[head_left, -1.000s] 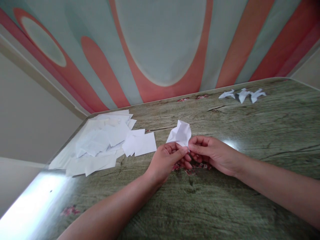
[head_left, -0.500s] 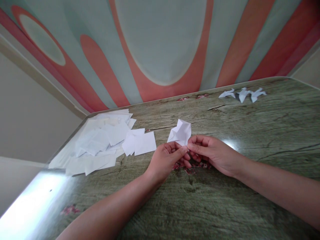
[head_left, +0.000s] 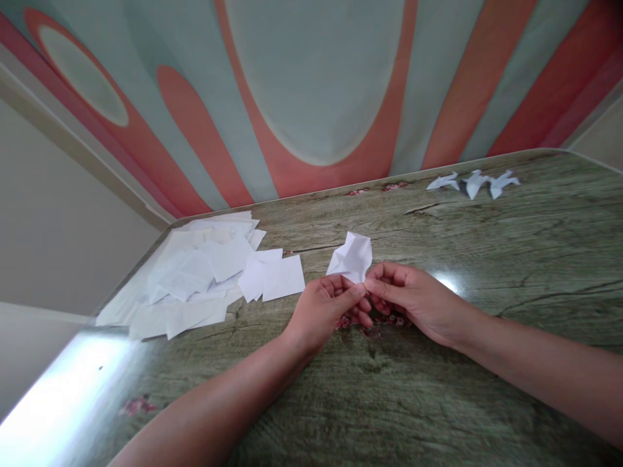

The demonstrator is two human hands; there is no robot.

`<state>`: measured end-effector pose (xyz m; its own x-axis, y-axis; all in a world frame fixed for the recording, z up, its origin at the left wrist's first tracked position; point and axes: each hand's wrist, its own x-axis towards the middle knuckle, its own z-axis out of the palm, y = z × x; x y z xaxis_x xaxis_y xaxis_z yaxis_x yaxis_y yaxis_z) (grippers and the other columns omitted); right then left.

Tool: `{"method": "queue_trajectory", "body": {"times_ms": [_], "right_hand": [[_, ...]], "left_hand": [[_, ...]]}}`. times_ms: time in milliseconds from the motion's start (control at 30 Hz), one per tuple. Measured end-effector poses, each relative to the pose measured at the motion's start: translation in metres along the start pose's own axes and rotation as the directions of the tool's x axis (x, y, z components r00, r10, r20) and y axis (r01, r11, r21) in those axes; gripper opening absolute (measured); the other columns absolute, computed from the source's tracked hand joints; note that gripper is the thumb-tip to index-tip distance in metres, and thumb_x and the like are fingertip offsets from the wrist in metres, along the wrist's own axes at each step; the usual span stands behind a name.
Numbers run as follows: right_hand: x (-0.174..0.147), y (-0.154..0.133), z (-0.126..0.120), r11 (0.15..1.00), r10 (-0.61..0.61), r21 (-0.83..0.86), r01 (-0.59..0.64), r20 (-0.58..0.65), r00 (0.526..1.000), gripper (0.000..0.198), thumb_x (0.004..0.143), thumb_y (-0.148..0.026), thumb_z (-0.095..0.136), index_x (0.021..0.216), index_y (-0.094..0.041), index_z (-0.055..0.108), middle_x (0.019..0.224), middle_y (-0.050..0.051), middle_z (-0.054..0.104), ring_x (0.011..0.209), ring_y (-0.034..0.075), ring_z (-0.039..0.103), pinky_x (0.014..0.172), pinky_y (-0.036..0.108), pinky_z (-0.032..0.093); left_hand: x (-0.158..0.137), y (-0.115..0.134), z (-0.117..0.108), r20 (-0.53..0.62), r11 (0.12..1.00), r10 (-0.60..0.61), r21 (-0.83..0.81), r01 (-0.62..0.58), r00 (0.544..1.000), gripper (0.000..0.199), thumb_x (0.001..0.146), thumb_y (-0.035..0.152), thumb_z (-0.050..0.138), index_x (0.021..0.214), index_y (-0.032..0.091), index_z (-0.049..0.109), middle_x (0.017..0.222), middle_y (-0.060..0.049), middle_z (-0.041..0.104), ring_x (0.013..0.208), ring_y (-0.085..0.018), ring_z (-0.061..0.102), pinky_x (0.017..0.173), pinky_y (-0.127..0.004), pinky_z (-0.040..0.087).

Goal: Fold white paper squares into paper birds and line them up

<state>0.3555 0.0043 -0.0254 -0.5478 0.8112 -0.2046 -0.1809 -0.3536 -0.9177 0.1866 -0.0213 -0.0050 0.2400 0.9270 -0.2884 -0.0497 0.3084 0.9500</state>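
The bare left arm (head_left: 228,395) slants up from the bottom left, the right arm (head_left: 540,363) in from the lower right. Near the frame's centre, left hand (head_left: 318,310) and right hand (head_left: 423,299) pinch, thumb against curled fingers, fingertips close together.

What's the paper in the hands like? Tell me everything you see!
The paper is white and thin-looking, with creases and uneven, angled edges. It is partly folded, not flat, and its wider part spreads beyond the fingers. The left hand and right hand pinch it near its lower right end. Fingers hide some of it; whether it touches the table is unclear.
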Motion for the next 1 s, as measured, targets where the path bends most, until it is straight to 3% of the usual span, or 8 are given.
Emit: {"method": "queue_trajectory", "body": {"times_ms": [633,800,900,1000], "right_hand": [[-0.002,-0.005,0.005,0.997,-0.014,-0.077,0.015,0.011,1.0,0.03,0.081,-0.046,0.065,0.08,-0.018,0.055,0.068,-0.002,0.057,0.058,0.01,0.044,0.055,0.026,0.032],[-0.002,-0.008,0.002,0.98,-0.012,-0.201,0.004,-0.037,0.999,0.03,0.082,-0.049,0.063,0.08,-0.019,0.056,0.066,-0.003,0.056,0.056,0.01,0.044,0.054,0.026,0.033],[-0.001,-0.012,-0.005,0.934,-0.04,-0.357,0.01,-0.078,0.996,0.027,0.083,-0.047,0.061,0.08,-0.02,0.057,0.066,-0.002,0.057,0.055,0.01,0.046,0.052,0.026,0.033],[0.0,-0.017,-0.013,0.881,-0.047,-0.473,0.011,-0.064,0.997,0.023,0.085,-0.043,0.059,0.082,-0.021,0.057,0.069,0.001,0.064,0.056,0.012,0.051,0.051,0.026,0.034]], "left_hand": [[-0.002,0.0,0.0,-0.012,1.0,-0.025,-0.001,0.025,1.0,0.025,0.08,0.033,0.067,0.072,0.011,0.058,0.067,-0.002,0.065,0.052,-0.011,0.063,0.056,-0.023,0.048],[0.001,-0.001,-0.002,0.007,0.997,-0.048,0.059,0.048,0.999,0.025,0.082,0.035,0.065,0.074,0.012,0.058,0.067,-0.002,0.064,0.054,-0.011,0.063,0.056,-0.022,0.047],[0.002,0.005,-0.009,0.022,0.994,0.014,0.106,-0.016,1.0,0.033,0.075,0.03,0.074,0.099,0.014,0.058,0.087,-0.006,0.068,0.072,-0.016,0.067,0.064,-0.025,0.05],[-0.002,0.02,-0.019,-0.036,0.974,0.196,0.125,-0.19,0.98,0.078,0.067,0.022,0.08,0.134,0.025,0.04,0.123,-0.009,0.06,0.11,-0.022,0.059,0.086,-0.03,0.049]]}}
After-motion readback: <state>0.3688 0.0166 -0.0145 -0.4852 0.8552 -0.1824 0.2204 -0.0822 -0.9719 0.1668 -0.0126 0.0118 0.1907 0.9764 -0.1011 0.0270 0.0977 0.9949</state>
